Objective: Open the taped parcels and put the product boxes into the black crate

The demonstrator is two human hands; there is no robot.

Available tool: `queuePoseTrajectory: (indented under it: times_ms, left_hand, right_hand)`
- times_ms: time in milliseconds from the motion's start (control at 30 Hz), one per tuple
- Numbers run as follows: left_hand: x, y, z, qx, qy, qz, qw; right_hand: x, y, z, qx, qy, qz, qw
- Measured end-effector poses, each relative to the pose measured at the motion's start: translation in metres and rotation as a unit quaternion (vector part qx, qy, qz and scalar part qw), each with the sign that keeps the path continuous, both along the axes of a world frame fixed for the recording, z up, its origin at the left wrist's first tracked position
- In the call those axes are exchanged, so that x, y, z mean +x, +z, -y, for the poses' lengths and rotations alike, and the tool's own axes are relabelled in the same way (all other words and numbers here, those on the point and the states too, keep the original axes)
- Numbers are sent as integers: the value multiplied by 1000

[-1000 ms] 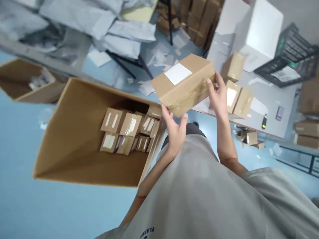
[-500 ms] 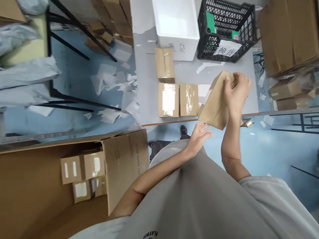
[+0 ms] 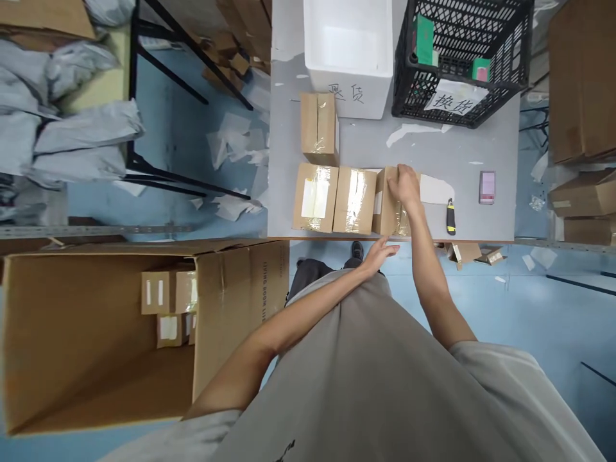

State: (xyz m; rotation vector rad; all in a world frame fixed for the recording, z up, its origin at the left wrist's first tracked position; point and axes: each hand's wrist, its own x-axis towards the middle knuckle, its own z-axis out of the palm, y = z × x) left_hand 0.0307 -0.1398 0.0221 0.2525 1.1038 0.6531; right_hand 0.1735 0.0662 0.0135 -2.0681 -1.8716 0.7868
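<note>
My right hand grips a small cardboard box from above, its fingers over the top edge. This box stands on the grey table near the front edge, beside a taped box. Left of that is another box with a white label, and a further taped box is behind it. My left hand is at the table's front edge, just below the gripped box, with its fingers stretched out and holding nothing. Whether its fingertips touch the box I cannot tell.
A white foam bin and a black crate with green packs stand at the back. A utility knife and a phone-like pink item lie on the right. A large open carton on the left holds several boxes.
My right hand has brought the box down and left, from tilted in the air to standing beside the other boxes. The view has shifted, showing the knife and pink item.
</note>
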Motion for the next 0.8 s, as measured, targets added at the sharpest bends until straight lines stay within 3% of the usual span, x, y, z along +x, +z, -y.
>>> queuePoseTrajectory:
  times_ms: [133, 233, 333, 533, 800]
  left_hand:
    - [-20, -7, -15, -27, 25, -35, 999]
    - [-59, -4, -18, 6, 53, -1, 999]
    - [-108, 4, -17, 41, 136, -14, 990]
    - [-220, 15, -3, 78, 377, -58, 921]
    - [-353, 11, 62, 82, 523, -54, 847]
  right_hand:
    - [-23, -1, 1, -46, 12, -38, 998]
    - [-45, 9, 9, 2, 18, -77, 997]
    - [-83, 18, 20, 41, 63, -127, 989]
    - [-203, 22, 60, -5, 241, -219, 945]
    - [-385, 24, 164, -133, 426, -208, 870]
